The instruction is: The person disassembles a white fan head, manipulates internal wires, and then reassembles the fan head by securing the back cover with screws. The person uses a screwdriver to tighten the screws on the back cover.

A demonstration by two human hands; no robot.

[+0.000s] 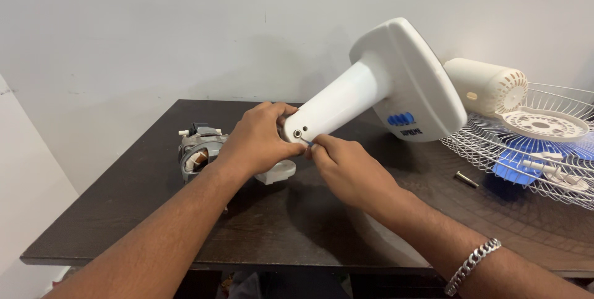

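Head-cam view looking down at a dark wooden table (266,225) set against a plain pale wall. Two bare hands work at the centre on a white plastic fan stand (377,91): a tapered neck w/ a broad flat base, held off the table and tilted, base up toward the far right, narrow end low near the hands.

The left hand (257,138) wraps around the narrow end of the neck, fingers curled tight on it. The right hand (346,166), w/ a silver chain bracelet (473,265) at the wrist, pinches a small blue-tipped part (307,143) against the neck beside a round screw hole (297,133); what the part is can't be told, too small.

Handling, as a guess: the stand looks like hollow rigid plastic, light but bulky and top-heavy at the base, smooth and somewhat slippery. Best gripped round the neck near its narrow end, as now.

Markings: on the base's underside, a row of blue oval shapes (401,119) w/ a short line of blue print just below.

Around it: a bare motor (199,153) w/ copper windings, left, just behind the left hand. Far right, a cream motor housing (489,85), a white wire grille (544,150) w/ blue fan blades (516,163) lying in it. A loose bolt (466,179) lies on the table near the grille.
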